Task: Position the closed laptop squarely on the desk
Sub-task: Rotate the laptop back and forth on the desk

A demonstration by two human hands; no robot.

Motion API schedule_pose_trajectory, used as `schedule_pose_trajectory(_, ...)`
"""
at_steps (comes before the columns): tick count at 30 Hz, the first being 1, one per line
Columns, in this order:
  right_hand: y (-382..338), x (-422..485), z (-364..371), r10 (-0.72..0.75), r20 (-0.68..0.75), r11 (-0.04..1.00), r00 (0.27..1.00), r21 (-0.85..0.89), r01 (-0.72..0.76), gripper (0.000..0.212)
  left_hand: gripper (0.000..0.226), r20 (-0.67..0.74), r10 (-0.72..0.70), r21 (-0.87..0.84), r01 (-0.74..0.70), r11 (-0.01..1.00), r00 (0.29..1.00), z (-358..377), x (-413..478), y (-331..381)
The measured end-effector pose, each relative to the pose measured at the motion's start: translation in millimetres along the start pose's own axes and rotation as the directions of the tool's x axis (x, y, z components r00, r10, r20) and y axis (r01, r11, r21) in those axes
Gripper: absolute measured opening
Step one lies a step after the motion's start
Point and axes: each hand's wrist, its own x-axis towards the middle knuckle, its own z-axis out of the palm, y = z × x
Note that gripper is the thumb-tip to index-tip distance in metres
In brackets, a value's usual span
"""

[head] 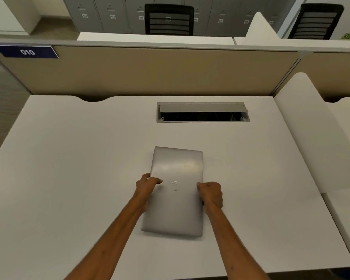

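Observation:
A closed silver laptop [176, 207] lies flat on the white desk [69, 168], its long sides running away from me and its far end turned slightly to the right. A round logo shows on its lid. My left hand [147, 184] grips the left long edge, thumb on the lid. On the opposite side, my right hand [210, 194] curls around the right long edge. Both hands sit about midway along the laptop.
An open cable hatch [202, 113] with a raised grey flap is set into the desk beyond the laptop. A tan partition [150, 71] closes the far side. A white side panel [311, 128] rises at the right. Two black chairs stand beyond the partition.

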Motion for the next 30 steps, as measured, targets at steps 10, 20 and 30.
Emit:
schedule_pose_trajectory(10, -55, 20, -9, -0.136, 0.186, 0.947, 0.973, -0.263, 0.183, 0.037, 0.046, -0.004, -0.097, -0.338, 0.090, 0.937, 0.995, 5, -43, -50)
schedule_pose_trajectory(20, -70, 30, 8, -0.190, 0.336, 0.877, 0.922, -0.364, 0.314, 0.030, 0.066, -0.141, -0.136, -0.502, 0.047, 0.863, 0.981, 28, -71, -72)
schedule_pose_trajectory(30, -87, 33, 16, -0.213, 0.360, 0.834, 0.908, -0.418, 0.361, 0.030, 0.064, -0.179, -0.184, -0.599, 0.041, 0.800, 0.967, 51, -78, -78)
